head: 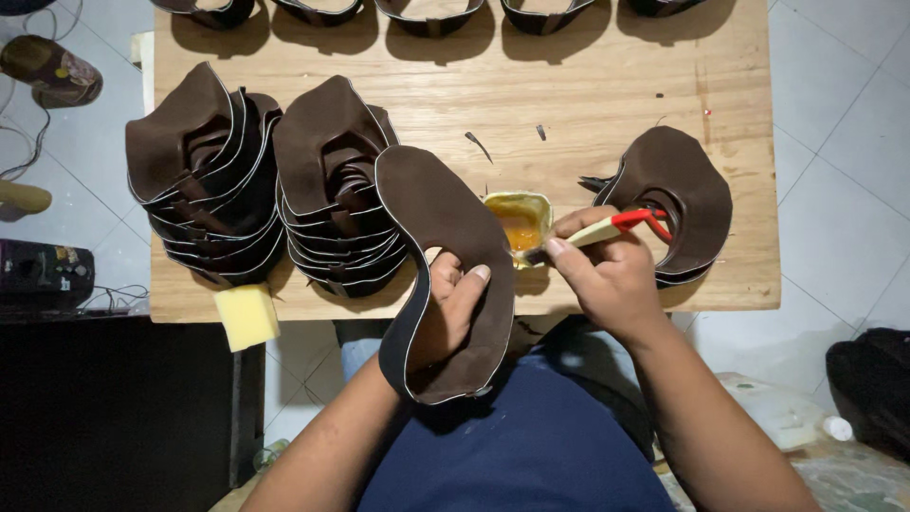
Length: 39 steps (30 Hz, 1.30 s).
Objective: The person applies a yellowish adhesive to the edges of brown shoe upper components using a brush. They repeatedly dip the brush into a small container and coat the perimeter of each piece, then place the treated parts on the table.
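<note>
Left hand [453, 305] grips curved dark-brown leather shoe upper [445, 256], tilted toward small yellow glue pot [518, 226]; right hand [607, 275] clenches red-handled brush [607, 228], bristles dipped.

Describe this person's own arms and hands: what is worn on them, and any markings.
Both forearms are bare to the bottom edge of the picture, with no sleeves in view. The left hand and the right hand wear no gloves, rings, watch or bands. The fingernails are short and unpainted. No markings or tattoos show. A dark blue garment covers the torso.
</note>
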Each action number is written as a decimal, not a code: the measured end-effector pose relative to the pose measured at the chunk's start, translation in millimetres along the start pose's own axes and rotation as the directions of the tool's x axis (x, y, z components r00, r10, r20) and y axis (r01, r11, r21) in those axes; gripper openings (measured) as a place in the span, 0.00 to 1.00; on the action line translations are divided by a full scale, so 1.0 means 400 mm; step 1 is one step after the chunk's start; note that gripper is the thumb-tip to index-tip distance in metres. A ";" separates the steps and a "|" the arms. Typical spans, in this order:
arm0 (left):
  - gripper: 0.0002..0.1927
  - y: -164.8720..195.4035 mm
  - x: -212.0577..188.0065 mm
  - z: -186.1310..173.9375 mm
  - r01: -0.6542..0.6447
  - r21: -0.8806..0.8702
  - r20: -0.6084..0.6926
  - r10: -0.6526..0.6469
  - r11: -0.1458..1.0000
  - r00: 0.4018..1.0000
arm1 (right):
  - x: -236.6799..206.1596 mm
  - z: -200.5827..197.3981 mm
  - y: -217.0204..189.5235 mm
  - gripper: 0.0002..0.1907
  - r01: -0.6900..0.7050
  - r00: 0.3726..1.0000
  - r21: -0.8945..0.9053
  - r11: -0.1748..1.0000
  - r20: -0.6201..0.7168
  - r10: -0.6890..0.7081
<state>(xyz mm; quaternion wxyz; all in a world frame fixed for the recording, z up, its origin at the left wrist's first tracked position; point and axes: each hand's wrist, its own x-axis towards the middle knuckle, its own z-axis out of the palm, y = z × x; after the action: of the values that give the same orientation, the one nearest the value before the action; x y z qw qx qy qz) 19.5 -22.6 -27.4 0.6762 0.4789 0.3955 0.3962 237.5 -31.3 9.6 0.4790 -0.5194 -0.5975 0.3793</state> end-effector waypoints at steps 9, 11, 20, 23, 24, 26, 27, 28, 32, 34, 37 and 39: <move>0.12 0.004 0.018 -0.004 -0.033 0.020 -0.001 0.033 0.999 0.999 | 0.008 -0.005 0.008 0.09 -0.007 0.995 0.084 0.996 0.100 -0.001; 0.11 0.008 0.021 -0.008 -0.045 0.061 -0.029 0.047 0.997 0.998 | -0.006 -0.006 0.007 0.09 -0.042 0.991 0.076 0.996 0.131 0.032; 0.11 0.065 0.018 -0.011 -0.086 0.481 -0.036 0.118 0.873 0.992 | -0.014 -0.003 -0.012 0.09 0.017 0.998 0.130 0.991 0.053 -0.024; 0.11 0.079 0.018 0.001 -0.070 0.462 -0.037 0.098 0.884 0.995 | 0.002 0.002 -0.014 0.09 0.055 0.995 0.153 0.987 0.072 -0.067; 0.11 0.080 0.018 0.002 -0.043 0.458 -0.049 0.074 0.888 0.996 | 0.003 0.002 -0.016 0.08 0.060 0.994 0.112 0.992 0.089 -0.071; 0.10 0.078 0.019 0.001 -0.052 0.350 -0.027 0.065 0.935 0.997 | 0.002 0.000 -0.018 0.07 0.072 0.989 0.032 0.997 0.127 -0.075; 0.10 0.075 0.019 0.000 -0.052 0.294 -0.017 0.060 0.954 0.998 | 0.000 -0.002 -0.019 0.07 0.060 0.987 0.034 0.998 0.145 -0.064; 0.11 0.071 0.020 -0.003 -0.073 0.387 -0.030 0.092 0.919 0.995 | -0.003 -0.002 -0.020 0.07 0.047 0.985 0.036 0.998 0.162 -0.052; 0.11 0.055 0.019 -0.011 -0.143 0.519 -0.034 0.187 0.843 0.982 | -0.013 -0.009 -0.026 0.06 0.027 0.969 -0.030 0.999 0.244 -0.018; 0.11 0.051 0.013 -0.013 -0.196 0.531 -0.031 0.251 0.825 0.968 | -0.022 -0.012 -0.030 0.06 -0.078 0.958 -0.038 0.996 0.273 0.086; 0.13 0.050 0.007 -0.011 -0.211 0.586 -0.052 0.296 0.782 0.954 | -0.033 -0.013 -0.028 0.06 -0.103 0.966 -0.003 0.995 0.239 0.101; 0.16 0.052 0.007 -0.009 -0.098 0.565 -0.100 0.186 0.819 0.977 | -0.038 -0.009 -0.018 0.08 -0.068 0.989 0.005 0.998 0.133 0.067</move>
<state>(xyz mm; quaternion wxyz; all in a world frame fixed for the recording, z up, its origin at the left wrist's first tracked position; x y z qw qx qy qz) 13.9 -14.2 -8.6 0.4440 0.6518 0.5066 0.3484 238.9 -47.6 14.8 0.4273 -0.5105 -0.6085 0.4318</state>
